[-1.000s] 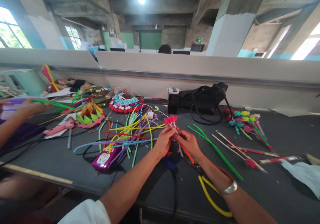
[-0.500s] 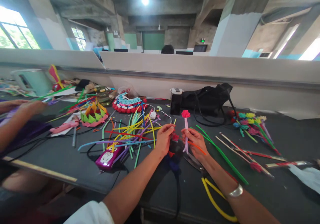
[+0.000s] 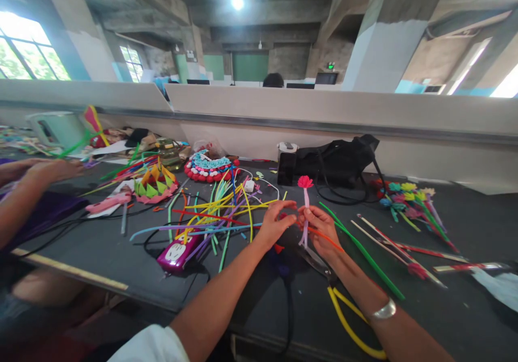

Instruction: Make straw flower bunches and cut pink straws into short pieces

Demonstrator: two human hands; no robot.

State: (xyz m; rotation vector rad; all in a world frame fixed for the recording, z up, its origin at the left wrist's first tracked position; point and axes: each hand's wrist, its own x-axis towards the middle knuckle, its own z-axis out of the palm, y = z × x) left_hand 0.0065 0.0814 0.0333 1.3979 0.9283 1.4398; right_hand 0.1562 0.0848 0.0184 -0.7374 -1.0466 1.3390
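Note:
Upright in my right hand (image 3: 321, 230) is a pipe-cleaner flower (image 3: 305, 182), with a bright pink head and a pale pink stem pinched between thumb and fingers. An orange pipe cleaner (image 3: 327, 238) also passes through that hand and sticks out past the wrist side. My left hand (image 3: 275, 224) hovers just left of the flower, thumb and fingers apart, nothing visible between them. Scissors with yellow handles (image 3: 338, 319) lie beneath my right hand and forearm, blades pointing up-left. A small red piece (image 3: 279, 248) rests on the table below my left hand.
Loose colored pipe cleaners (image 3: 214, 219) spread over a purple power strip (image 3: 177, 254). Green stems (image 3: 364, 254) and a flower bunch (image 3: 408, 196) lie to the right. Behind are a black bag (image 3: 343, 162) and phone (image 3: 286, 168). A co-worker's hands (image 3: 52, 170) are at left.
My left thumb and fingers have parted from a closed pinch. The right hand still holds the flower upright in nearly the same place. The co-worker's hands have shifted slightly.

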